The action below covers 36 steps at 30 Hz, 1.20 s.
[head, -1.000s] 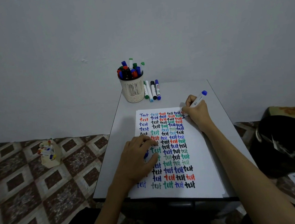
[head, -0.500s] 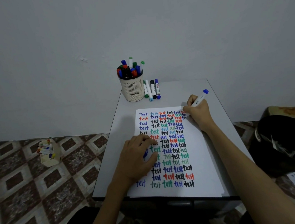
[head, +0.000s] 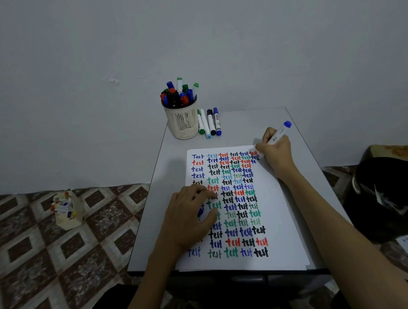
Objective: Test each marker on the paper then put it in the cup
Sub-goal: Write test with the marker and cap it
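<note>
Gripping a marker (head: pixel 279 133) with hidden tip, the right hand (head: pixel 275 153) touches paper (head: pixel 279 224); left hand (head: pixel 190 218) clutches a half-hidden cap (head: pixel 200 212).

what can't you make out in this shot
Head view only:
- marker, writing end: mostly hidden by the right hand.
- blue thing in the left hand: mostly covered by the fingers, so it is unclear what it is.
- words on the paper under the left hand: covered.
- labels on the four markers beside the cup: too small.
- bin, right: dark, cut off by the edge.
- box on the floor: contents blurred.
</note>
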Available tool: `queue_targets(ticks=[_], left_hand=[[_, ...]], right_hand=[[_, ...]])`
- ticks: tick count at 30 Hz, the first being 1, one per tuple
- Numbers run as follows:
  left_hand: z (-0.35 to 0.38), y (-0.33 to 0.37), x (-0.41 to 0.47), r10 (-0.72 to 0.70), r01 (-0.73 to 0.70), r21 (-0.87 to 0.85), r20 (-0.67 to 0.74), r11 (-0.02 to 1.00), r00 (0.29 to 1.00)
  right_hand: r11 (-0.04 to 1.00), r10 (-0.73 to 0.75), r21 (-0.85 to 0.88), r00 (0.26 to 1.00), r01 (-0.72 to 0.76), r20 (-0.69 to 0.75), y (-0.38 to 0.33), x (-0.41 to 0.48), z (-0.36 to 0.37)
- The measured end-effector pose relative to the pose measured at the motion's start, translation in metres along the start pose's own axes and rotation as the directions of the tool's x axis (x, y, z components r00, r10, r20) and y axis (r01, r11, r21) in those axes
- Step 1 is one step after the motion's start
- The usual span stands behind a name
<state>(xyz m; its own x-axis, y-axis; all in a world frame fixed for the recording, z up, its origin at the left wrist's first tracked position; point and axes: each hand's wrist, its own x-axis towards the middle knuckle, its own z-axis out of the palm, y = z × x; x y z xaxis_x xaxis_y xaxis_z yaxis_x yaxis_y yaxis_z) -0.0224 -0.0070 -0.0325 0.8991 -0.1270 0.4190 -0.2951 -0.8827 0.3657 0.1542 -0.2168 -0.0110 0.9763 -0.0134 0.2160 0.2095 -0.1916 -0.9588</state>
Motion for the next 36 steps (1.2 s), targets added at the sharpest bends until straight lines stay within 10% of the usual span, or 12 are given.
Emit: queue_targets(ticks=[29,36], left_hand=[[0.0,-0.001,0.0,-0.011,0.011,-0.023,0.008,1.0,1.0],[-0.005,-0.001,-0.001,-0.032,0.031,-0.052,-0.01,0.998,0.999]], right_hand=[[1.0,-0.008,-0.006,1.0,0.008,0.012,-0.002,-0.003,0.0],[0.931,0.116,0.362,0.977,-0.043,-0.181,-0.004,-0.003,-0.01]])
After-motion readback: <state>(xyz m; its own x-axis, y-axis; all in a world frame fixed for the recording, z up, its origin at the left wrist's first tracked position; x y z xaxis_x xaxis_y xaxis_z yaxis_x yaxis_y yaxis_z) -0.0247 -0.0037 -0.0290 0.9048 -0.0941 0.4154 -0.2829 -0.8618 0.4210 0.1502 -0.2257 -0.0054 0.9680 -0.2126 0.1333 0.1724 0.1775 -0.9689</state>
